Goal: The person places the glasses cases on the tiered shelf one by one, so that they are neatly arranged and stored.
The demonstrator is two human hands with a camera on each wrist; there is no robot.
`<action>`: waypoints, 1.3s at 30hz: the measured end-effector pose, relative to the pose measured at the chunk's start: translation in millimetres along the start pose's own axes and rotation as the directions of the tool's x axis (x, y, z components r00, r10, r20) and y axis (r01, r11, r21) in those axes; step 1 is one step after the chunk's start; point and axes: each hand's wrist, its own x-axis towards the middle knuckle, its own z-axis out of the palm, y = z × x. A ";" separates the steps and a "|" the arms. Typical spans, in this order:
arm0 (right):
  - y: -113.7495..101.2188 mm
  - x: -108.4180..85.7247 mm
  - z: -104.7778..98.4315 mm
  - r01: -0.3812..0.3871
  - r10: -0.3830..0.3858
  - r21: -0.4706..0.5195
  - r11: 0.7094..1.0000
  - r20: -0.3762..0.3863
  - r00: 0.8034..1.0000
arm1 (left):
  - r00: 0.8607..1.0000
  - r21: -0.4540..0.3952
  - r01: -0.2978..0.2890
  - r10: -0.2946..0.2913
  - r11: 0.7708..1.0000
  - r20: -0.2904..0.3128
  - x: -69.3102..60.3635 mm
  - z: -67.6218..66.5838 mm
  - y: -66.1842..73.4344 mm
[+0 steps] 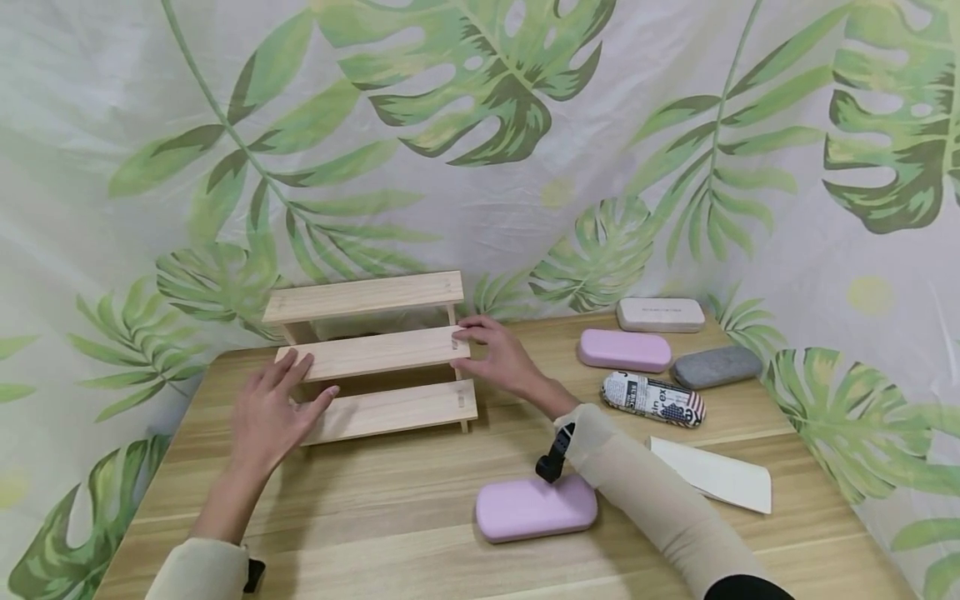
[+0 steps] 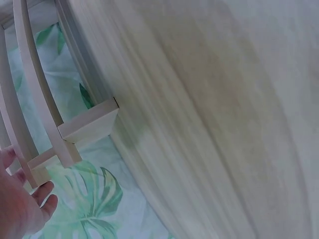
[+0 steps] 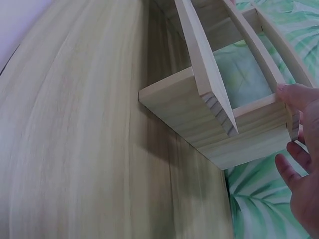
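A three-tier wooden display stand [image 1: 382, 354] stands at the back left of the table, its shelves rising in steps. With my left hand [image 1: 273, 408] I grip the left end of its middle shelf, fingers over the top and thumb by the front edge. At the other end of that shelf, my right hand [image 1: 498, 358] holds on with fingers on top and thumb at the front. Both wrist views show fingers on either side of the shelf ends, in the left wrist view the left hand [image 2: 25, 206] and in the right wrist view the right hand [image 3: 304, 154].
A lilac glasses case [image 1: 536, 508] lies near the front, below my right wrist. On the right are a white case [image 1: 660, 315], another lilac case [image 1: 624, 350], a grey case [image 1: 717, 367], a newsprint-patterned case [image 1: 652, 398] and a flat white folded item [image 1: 712, 475]. Leaf-patterned cloth [image 1: 480, 200] hangs behind.
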 end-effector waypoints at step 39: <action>41.4 -37.1 -70.4 0.056 -0.060 -0.108 0.993 -0.040 0.997 | 0.991 -0.098 0.080 -0.068 0.992 0.115 24.8 38.5 78.3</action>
